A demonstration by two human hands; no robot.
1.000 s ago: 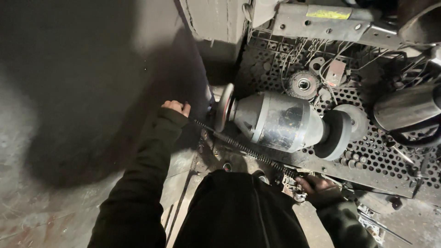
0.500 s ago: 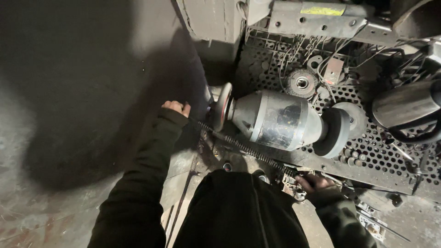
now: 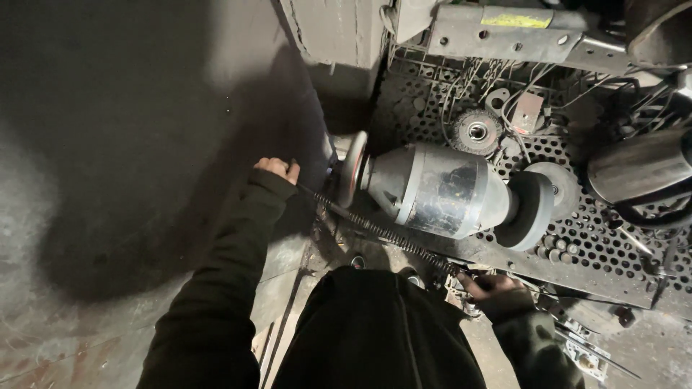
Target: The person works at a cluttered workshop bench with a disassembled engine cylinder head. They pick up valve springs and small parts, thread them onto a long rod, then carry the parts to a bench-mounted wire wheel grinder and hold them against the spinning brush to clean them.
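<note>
**Desk:** What do the hands have in this one?

**Photographer:** A person in dark sleeves holds a long, dark, threaded metal rod [image 3: 378, 232] by both ends. The left hand [image 3: 276, 170] is clenched around the rod's upper-left end, knuckles up, near the concrete wall [image 3: 144, 108]. The right hand [image 3: 497, 292] is gloved or grimy, hard to say which, and grips the lower-right end just above the workbench edge.

**Desk:** And where does the rod sit?

**Photographer:** It runs diagonally, upper left to lower right, just in front of a grey double-ended bench grinder [image 3: 443, 191]. Whether it touches the machine, I cannot tell. The grinder's thin reddish-rimmed disc [image 3: 353, 169] stands closest to the left hand; a thick dark buffing wheel [image 3: 530, 209] is on the opposite end.

**Desk:** Surroundings?

**Photographer:** The grinder rests on a perforated steel plate [image 3: 613, 238]. Behind it lies a round wire brush wheel [image 3: 476, 131] among tangled wires, and a grey metal bracket [image 3: 519, 36] with a yellow label spans the top. A dull metal cylinder [image 3: 638, 169] lies at the right edge. The person's dark clothing fills the bottom centre.
</note>
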